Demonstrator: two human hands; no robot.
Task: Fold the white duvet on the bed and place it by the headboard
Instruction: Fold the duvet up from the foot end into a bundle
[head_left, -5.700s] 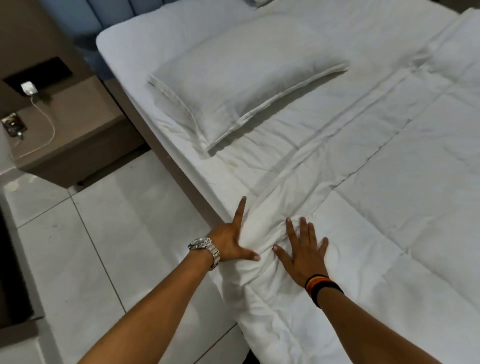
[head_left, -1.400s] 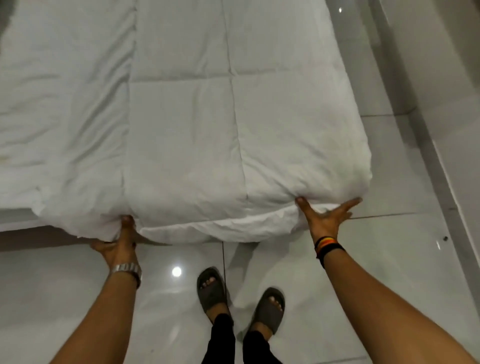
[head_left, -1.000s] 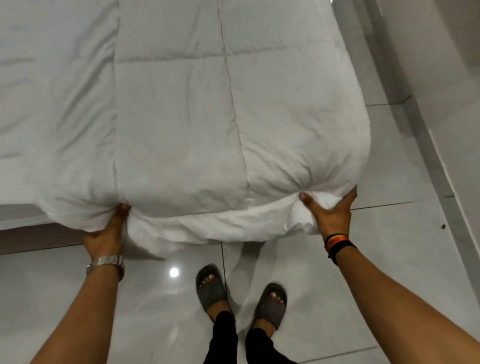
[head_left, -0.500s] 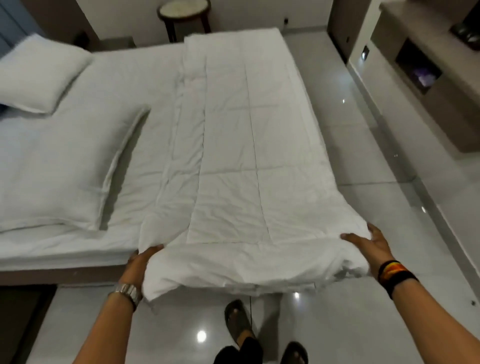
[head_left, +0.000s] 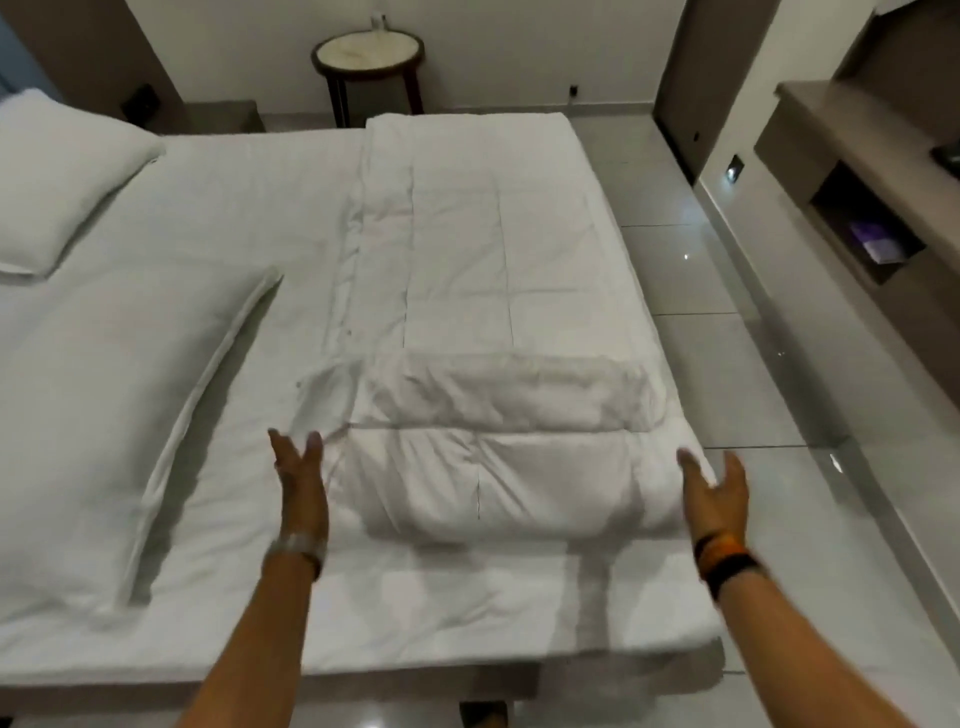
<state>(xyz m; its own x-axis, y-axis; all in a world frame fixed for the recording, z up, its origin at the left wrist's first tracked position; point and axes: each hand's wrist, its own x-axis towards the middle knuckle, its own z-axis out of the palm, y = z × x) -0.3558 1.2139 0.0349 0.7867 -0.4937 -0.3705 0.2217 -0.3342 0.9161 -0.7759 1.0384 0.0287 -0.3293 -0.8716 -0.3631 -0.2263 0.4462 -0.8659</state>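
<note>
The white duvet lies as a long folded strip down the right side of the bed. Its near end is flipped over onto itself and forms a thick fold. My left hand hovers at the fold's left edge with fingers spread, holding nothing. My right hand is open at the fold's right edge, palm turned inward, apart from the cloth. Both hands are blurred. The headboard lies beyond the left edge and is out of view.
Two white pillows lie at the left, a near pillow and a far pillow. A round side table stands beyond the bed. A built-in shelf unit lines the right wall, with glossy floor tiles between.
Half a second ago both hands gripped the duvet's near end at the bed edge. That end has been thrown forward onto the strip, and both hands have let go.
</note>
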